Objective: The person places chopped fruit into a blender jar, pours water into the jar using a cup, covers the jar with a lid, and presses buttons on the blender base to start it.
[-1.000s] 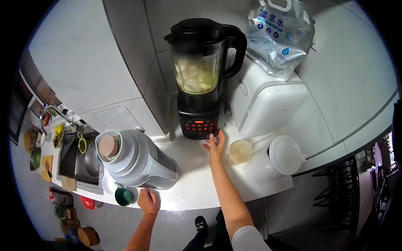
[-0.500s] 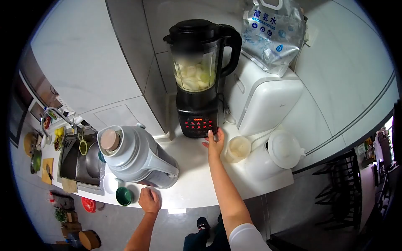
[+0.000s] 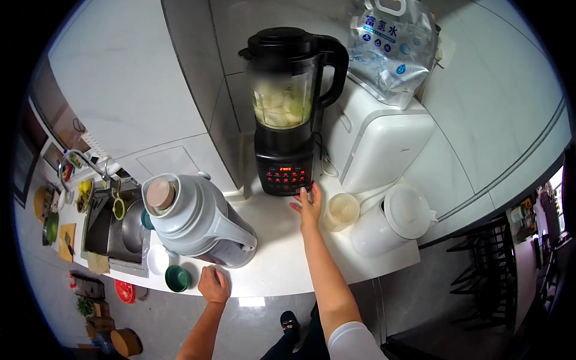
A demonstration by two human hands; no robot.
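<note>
A black blender point(image 3: 285, 174) stands at the back of the white counter point(image 3: 279, 240). Its clear jug point(image 3: 282, 108) holds pale and greenish chunks under a black lid, and red digits and icons glow on the base. My right hand point(image 3: 309, 205) reaches to the panel's lower right corner, a fingertip touching it and the other fingers apart; it grips nothing. Curled at the counter's front edge, my left hand point(image 3: 213, 284) shows no object in it. Beside it are a green cup point(image 3: 178, 279) and a large grey thermos jug point(image 3: 207, 222).
Right of my hand stand a translucent cup point(image 3: 342, 212) and a white lidded pitcher point(image 3: 399, 219). Behind them a white appliance point(image 3: 390, 144) carries a silver water bag point(image 3: 393, 54). A sink point(image 3: 103, 231) and a cutting board point(image 3: 67, 242) lie far left.
The digits on the blender's display have changed. My right fingertip stays at the panel's lower corner, and my left hand rests in the same place. The view has shifted slightly.
</note>
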